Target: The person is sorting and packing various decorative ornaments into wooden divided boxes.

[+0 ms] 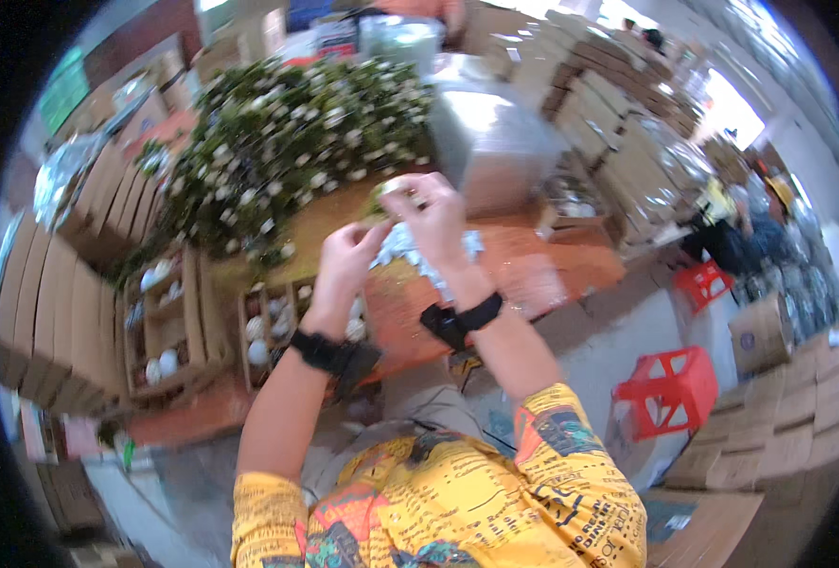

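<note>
Over the orange table [525, 260], both my hands are raised close together. My right hand [431, 216] is closed, its fingertips pinching a small pale, roundish thing [395, 186] with a greenish edge; blur hides its kind. Just below and to the left, my left hand [346, 257] has thumb and fingers pressed together near that thing. Whatever they hold is too small to name. Light blue paper-like scraps [398, 248] lie beneath my hands. A divided cardboard box [245, 352] with white and dark balls stands by my left forearm.
A heap of green sprigs with white tags [287, 142] covers the table's far left. Another partitioned box [192, 327] stands left, beside upright cartons [55, 303]. A film-wrapped box [495, 142] sits beyond my right hand. Red stools [670, 390] and stacked cartons occupy the right.
</note>
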Action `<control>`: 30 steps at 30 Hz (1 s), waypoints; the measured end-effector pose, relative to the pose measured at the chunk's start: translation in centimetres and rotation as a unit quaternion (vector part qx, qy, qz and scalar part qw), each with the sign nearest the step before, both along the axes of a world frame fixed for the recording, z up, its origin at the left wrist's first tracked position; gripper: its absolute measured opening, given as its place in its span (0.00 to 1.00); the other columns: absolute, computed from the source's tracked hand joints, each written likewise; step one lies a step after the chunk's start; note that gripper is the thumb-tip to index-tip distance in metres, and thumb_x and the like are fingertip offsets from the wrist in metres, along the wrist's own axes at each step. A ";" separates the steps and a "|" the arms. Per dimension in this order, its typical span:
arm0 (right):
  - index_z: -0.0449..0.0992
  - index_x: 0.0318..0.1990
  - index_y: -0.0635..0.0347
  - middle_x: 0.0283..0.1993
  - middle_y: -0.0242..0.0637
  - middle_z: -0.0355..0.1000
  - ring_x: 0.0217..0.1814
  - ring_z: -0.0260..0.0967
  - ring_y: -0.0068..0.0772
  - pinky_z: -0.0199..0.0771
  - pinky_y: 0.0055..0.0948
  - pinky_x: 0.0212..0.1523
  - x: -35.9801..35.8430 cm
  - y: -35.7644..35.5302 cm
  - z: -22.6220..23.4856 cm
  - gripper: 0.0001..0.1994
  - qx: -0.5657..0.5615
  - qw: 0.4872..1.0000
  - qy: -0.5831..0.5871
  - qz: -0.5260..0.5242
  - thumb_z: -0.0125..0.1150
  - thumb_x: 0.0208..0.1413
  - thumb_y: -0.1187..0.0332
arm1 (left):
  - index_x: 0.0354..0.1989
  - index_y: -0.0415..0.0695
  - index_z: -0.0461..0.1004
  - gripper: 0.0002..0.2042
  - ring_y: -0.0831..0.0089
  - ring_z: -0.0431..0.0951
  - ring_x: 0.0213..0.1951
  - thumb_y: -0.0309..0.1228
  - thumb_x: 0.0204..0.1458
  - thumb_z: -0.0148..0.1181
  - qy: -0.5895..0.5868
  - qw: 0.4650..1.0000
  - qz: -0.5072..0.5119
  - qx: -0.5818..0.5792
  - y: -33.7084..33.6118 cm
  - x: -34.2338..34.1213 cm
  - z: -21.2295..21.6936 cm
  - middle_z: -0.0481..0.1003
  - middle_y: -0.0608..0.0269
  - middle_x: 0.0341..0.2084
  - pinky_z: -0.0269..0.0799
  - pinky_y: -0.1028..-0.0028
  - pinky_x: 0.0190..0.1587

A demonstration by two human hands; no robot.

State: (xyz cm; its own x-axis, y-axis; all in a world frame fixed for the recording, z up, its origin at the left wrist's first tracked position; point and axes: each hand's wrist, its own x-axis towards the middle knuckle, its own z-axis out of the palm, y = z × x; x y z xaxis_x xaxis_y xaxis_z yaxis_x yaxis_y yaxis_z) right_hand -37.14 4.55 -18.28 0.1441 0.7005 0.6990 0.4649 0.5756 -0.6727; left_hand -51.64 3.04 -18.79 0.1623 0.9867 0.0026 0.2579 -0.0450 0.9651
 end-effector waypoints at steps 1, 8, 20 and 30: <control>0.79 0.31 0.59 0.33 0.40 0.73 0.34 0.70 0.37 0.71 0.31 0.36 -1.1 -0.5 -0.4 0.09 -0.001 1.000 0.004 -0.003 0.65 0.44 0.65 | 0.30 0.35 0.75 0.15 0.80 0.71 0.26 0.38 0.51 0.59 -0.044 0.999 0.002 -0.007 -0.2 -0.4 -0.8 0.74 0.65 0.23 0.65 0.79 0.30; 0.76 0.34 0.62 0.31 0.41 0.70 0.33 0.69 0.40 0.69 0.33 0.35 -0.6 -1.1 -0.5 0.12 -0.045 0.996 0.070 -0.020 0.64 0.46 0.64 | 0.28 0.35 0.75 0.07 0.78 0.74 0.26 0.27 0.50 0.57 -0.152 0.986 -0.029 -0.063 0.3 -1.0 -2.8 0.76 0.63 0.24 0.69 0.80 0.32; 0.77 0.34 0.66 0.28 0.31 0.70 0.28 0.62 0.18 0.64 0.22 0.30 0.7 0.6 1.0 0.12 -0.072 0.993 0.073 0.055 0.66 0.48 0.65 | 0.56 0.34 0.62 0.26 0.68 0.70 0.51 0.27 0.48 0.61 -0.096 0.994 0.003 0.047 1.8 -5.5 -4.1 0.68 0.51 0.49 0.66 0.73 0.52; 0.78 0.29 0.65 0.22 0.26 0.69 0.25 0.60 0.13 0.63 0.20 0.26 -3.6 0.6 1.9 0.12 -0.071 0.978 0.049 0.188 0.68 0.45 0.64 | 0.41 0.35 0.73 0.12 0.81 0.73 0.26 0.31 0.54 0.55 -0.150 0.985 -0.064 -0.058 -1.0 -6.3 -0.3 0.73 0.66 0.24 0.69 0.81 0.32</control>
